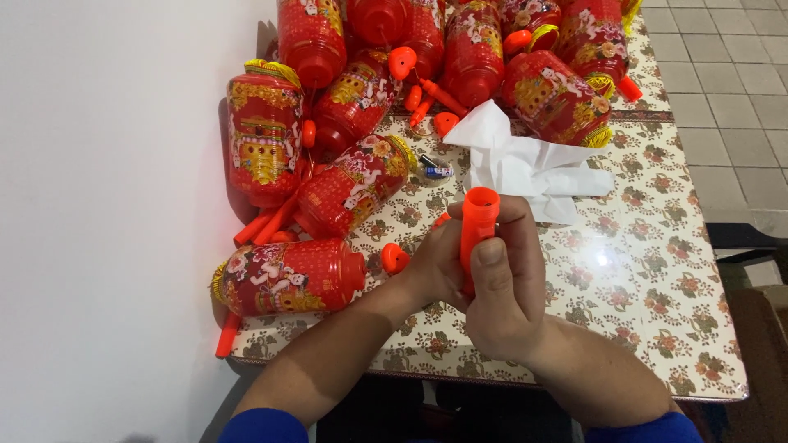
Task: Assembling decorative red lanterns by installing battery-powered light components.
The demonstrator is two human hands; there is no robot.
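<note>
Head view: both hands meet over the floral table [657,271], gripping an upright orange tube [478,221]. The right hand [507,287] wraps it, thumb pressed on its front; the left hand [435,267] clasps it from nine o'clock. Red lanterns [345,189] pile at eleven o'clock, white tissue [525,164] at twelve.

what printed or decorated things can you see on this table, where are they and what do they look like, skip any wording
Red lanterns: heaped along the table's left and far side, barrel-shaped, red with gold and white printed patterns.
Small battery: beside the white tissue, cylindrical, dark label.
Tablecloth: cream with brown flower print.
Orange tube: held upright in both hands, left hand, right hand; plain, no label.
</note>
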